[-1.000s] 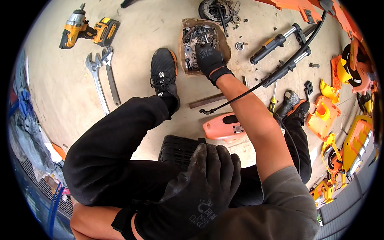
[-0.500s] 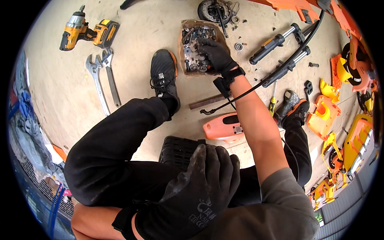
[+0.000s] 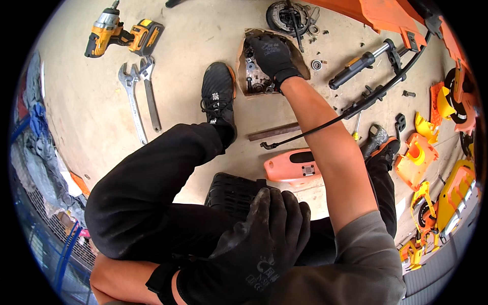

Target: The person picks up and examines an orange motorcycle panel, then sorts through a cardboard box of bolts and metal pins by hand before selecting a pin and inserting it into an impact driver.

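Observation:
My right hand (image 3: pixel 273 55), in a black work glove, reaches palm down into a worn cardboard box (image 3: pixel 302 66) of small metal parts. Bolts, washers and other greasy hardware (image 3: pixel 252 75) show along the box's left and near sides; the fingertips are hidden among them, so I cannot tell whether they hold anything. My left hand (image 3: pixel 264 239), gloved the same way, rests near my lap at the bottom centre. Its back is up and its fingers stretch forward close together, with nothing seen in them.
An impact wrench (image 3: pixel 122 35) and two adjustable wrenches (image 3: pixel 133 101) lie at left. Right of the box are a wheel hub (image 3: pixel 287 20), a shock absorber (image 3: pixel 361 63) and a black cable (image 3: pixel 335 120). An orange cover (image 3: pixel 291 166) lies nearer. Orange and yellow panels (image 3: pixel 418 157) line the right side.
My right hand has turned its back upward and moved deeper toward the box's far side. My left hand stays in its resting pose. The view has shifted slightly.

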Demonstrator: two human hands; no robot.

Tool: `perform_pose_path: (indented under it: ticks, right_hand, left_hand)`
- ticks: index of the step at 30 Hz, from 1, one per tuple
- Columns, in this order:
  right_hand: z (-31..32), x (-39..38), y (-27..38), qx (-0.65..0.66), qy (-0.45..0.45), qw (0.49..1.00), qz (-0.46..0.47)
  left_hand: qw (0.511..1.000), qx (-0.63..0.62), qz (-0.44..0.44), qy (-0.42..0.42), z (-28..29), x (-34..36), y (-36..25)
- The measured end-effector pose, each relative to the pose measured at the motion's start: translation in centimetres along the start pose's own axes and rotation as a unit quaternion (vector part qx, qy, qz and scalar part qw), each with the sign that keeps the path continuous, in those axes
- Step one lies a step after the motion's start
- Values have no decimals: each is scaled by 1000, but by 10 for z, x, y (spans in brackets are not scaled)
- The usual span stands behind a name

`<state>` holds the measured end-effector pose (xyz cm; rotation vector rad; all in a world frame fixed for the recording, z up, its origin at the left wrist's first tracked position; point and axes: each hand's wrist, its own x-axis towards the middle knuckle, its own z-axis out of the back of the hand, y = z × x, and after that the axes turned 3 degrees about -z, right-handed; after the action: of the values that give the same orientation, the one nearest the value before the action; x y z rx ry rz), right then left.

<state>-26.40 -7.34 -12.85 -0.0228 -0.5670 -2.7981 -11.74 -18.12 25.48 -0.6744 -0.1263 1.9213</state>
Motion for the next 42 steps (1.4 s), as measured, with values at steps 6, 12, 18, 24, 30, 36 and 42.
perform_pose_path:
  ticks: [6, 12, 18, 24, 30, 36, 42]
  right_hand:
    - [8, -5, 13, -74, 30, 997, -22]
    - [14, -12, 6, -83, 40, 994, -59]
    - [15, -16, -5, -47, 67, 991, -103]
    - [9, -31, -34, 437, 127, 870, -192]
    - [3, -53, -38, 323, 49, 945, 27]
    - [23, -57, -13, 274, 22, 960, 61]
    - [-6, -50, -21, 261, 61, 961, 75]
  left_hand:
    - [1000, -2, 13, -3, -2, 0, -3]
    - [1000, -5, 8, -2, -1, 0, -1]
    - [1000, -2, 5, 2, -1, 1, -1]
    - [1000, 17, 0, -11, -2, 0, -4]
    - [1000, 14, 15, -14, -4, 1, -8]
    - [1000, 22, 3, -1, 1, 2, -5]
    - [1000, 3, 5, -2, 0, 3, -6]
